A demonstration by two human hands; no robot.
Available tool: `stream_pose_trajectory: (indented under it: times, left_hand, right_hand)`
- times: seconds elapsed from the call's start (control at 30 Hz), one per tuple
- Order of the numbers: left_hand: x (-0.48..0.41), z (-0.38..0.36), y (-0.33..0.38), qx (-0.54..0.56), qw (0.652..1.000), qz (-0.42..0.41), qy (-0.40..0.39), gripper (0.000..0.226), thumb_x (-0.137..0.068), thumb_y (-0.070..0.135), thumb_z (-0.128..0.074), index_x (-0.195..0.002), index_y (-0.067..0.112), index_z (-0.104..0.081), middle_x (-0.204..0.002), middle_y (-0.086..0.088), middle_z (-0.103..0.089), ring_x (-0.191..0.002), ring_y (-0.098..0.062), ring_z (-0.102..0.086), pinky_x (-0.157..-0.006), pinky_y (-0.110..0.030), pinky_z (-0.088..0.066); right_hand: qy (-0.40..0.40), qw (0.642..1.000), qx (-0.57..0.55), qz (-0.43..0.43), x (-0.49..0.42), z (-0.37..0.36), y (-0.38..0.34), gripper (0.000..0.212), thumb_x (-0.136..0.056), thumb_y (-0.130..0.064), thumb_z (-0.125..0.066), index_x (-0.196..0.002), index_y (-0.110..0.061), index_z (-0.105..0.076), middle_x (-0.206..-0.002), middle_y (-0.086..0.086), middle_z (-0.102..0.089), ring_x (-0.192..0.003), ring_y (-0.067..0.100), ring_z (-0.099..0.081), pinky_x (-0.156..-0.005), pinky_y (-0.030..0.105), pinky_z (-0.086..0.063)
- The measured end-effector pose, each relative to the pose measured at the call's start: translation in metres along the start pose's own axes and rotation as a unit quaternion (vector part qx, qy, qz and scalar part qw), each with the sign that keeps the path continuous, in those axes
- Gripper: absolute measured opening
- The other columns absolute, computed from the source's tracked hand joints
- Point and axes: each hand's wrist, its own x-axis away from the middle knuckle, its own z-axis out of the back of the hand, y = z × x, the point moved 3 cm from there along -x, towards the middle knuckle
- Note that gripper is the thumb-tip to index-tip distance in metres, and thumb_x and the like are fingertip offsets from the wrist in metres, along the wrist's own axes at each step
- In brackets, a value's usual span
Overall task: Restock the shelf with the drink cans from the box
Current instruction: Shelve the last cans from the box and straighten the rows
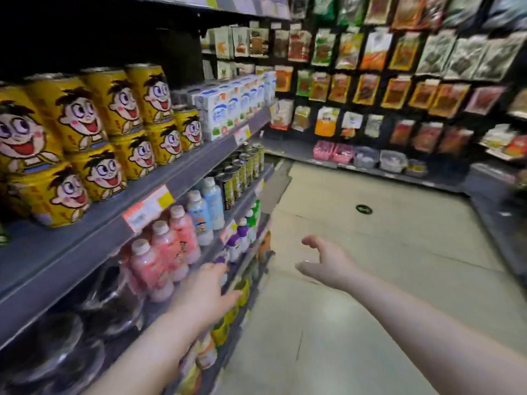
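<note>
On the grey metal shelf (85, 240), round yellow cans (85, 115) are stacked 2 high; left hand (205, 295) and right hand (328, 266) are spread, nothing held.

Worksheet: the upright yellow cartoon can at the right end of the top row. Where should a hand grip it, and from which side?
Grip the yellow can round its side wall, from the aisle front. It stands upright atop a lower can with a neighbour can close beside it; its wall faces the aisle unobstructed.
</note>
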Motion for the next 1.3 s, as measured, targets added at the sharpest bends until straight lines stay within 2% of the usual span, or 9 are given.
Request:
stream_pose_trajectory:
  times: [0.1,0.2,0.3,0.47,0.6,0.77,0.97,1.13,1.3]
  left_hand:
    - [-0.028,-0.028,0.038,-0.013,0.999,-0.018,-0.033,0.052,-0.081,0.053,-0.058,-0.122,0.021,-0.053,-0.128,-0.002,-0.054,-0.119,-0.021,-0.054,-0.095,-0.032,-0.044]
    - [-0.055,-0.058,0.081,-0.02,0.998,-0.032,-0.056,0.051,-0.082,0.052,-0.057,-0.123,0.023,-0.052,-0.129,-0.001,-0.052,-0.121,-0.021,-0.052,-0.096,-0.031,-0.044]
    - [-0.085,-0.089,0.125,-0.014,0.996,-0.021,-0.088,0.052,-0.082,0.05,-0.056,-0.126,0.024,-0.05,-0.131,-0.001,-0.05,-0.122,-0.021,-0.051,-0.098,-0.032,-0.043]
    - [-0.133,-0.133,0.208,0.013,0.994,0.01,-0.111,0.06,-0.084,0.047,-0.056,-0.137,0.023,-0.042,-0.142,0.0,-0.042,-0.128,-0.019,-0.046,-0.101,-0.029,-0.039]
    - [-0.163,-0.158,0.253,0.026,0.991,0.023,-0.131,0.059,-0.084,0.048,-0.058,-0.135,0.023,-0.042,-0.14,-0.002,-0.042,-0.127,-0.02,-0.046,-0.101,-0.031,-0.04]
    - [-0.199,-0.175,0.273,0.015,0.987,0.046,-0.152,0.059,-0.084,0.05,-0.056,-0.135,0.024,-0.042,-0.14,-0.002,-0.042,-0.127,-0.022,-0.046,-0.102,-0.035,-0.041]
    - [-0.259,-0.198,0.277,0.027,0.983,0.069,-0.17,0.059,-0.084,0.047,-0.058,-0.135,0.02,-0.043,-0.139,-0.004,-0.043,-0.127,-0.022,-0.045,-0.101,-0.034,-0.041]
    - [-0.345,-0.221,0.279,0.047,0.979,0.077,-0.185,0.06,-0.085,0.047,-0.056,-0.137,0.021,-0.041,-0.14,-0.001,-0.043,-0.126,-0.02,-0.047,-0.099,-0.032,-0.042]
    - [-0.449,-0.235,0.27,0.051,0.969,0.086,-0.226,0.059,-0.088,0.045,-0.055,-0.138,0.018,-0.04,-0.141,-0.005,-0.043,-0.126,-0.022,-0.046,-0.099,-0.031,-0.04]
  right_hand:
    - [0.01,0.997,-0.007,-0.071,-0.001,0.016,0.066,0.057,-0.083,-0.036,-0.065,-0.133,-0.018,-0.044,-0.135,0.005,-0.048,-0.124,0.022,-0.046,-0.098,0.026,-0.036]
    - [0.007,0.994,-0.017,-0.105,-0.008,0.03,0.123,0.057,-0.083,-0.036,-0.064,-0.134,-0.019,-0.044,-0.136,0.003,-0.046,-0.125,0.02,-0.045,-0.099,0.025,-0.034]
    - [-0.009,0.992,-0.031,-0.121,-0.021,0.043,0.177,0.056,-0.084,-0.037,-0.064,-0.133,-0.021,-0.043,-0.137,0.001,-0.045,-0.124,0.018,-0.046,-0.094,0.023,-0.035]
    - [-0.035,0.988,-0.058,-0.136,-0.05,0.072,0.256,0.058,-0.082,-0.038,-0.065,-0.133,-0.022,-0.043,-0.137,-0.001,-0.046,-0.124,0.016,-0.046,-0.099,0.027,-0.037]
    - [-0.058,0.987,-0.059,-0.139,-0.076,0.095,0.299,0.058,-0.083,-0.037,-0.063,-0.135,-0.021,-0.042,-0.137,-0.001,-0.044,-0.123,0.016,-0.045,-0.097,0.025,-0.036]
    - [-0.087,0.984,-0.06,-0.145,-0.113,0.102,0.329,0.058,-0.084,-0.037,-0.063,-0.135,-0.022,-0.041,-0.137,-0.001,-0.043,-0.121,0.017,-0.047,-0.098,0.027,-0.037]
    - [-0.117,0.98,-0.051,-0.155,-0.176,0.104,0.351,0.059,-0.083,-0.037,-0.064,-0.135,-0.022,-0.042,-0.137,0.001,-0.044,-0.123,0.017,-0.046,-0.101,0.028,-0.038]
    - [-0.139,0.977,-0.031,-0.158,-0.258,0.105,0.371,0.058,-0.083,-0.037,-0.064,-0.135,-0.022,-0.041,-0.137,0.0,-0.043,-0.123,0.017,-0.046,-0.1,0.027,-0.038]
    - [-0.18,0.969,-0.009,-0.172,-0.36,0.1,0.39,0.057,-0.084,-0.037,-0.063,-0.135,-0.022,-0.041,-0.136,0.001,-0.044,-0.123,0.017,-0.047,-0.099,0.026,-0.038]
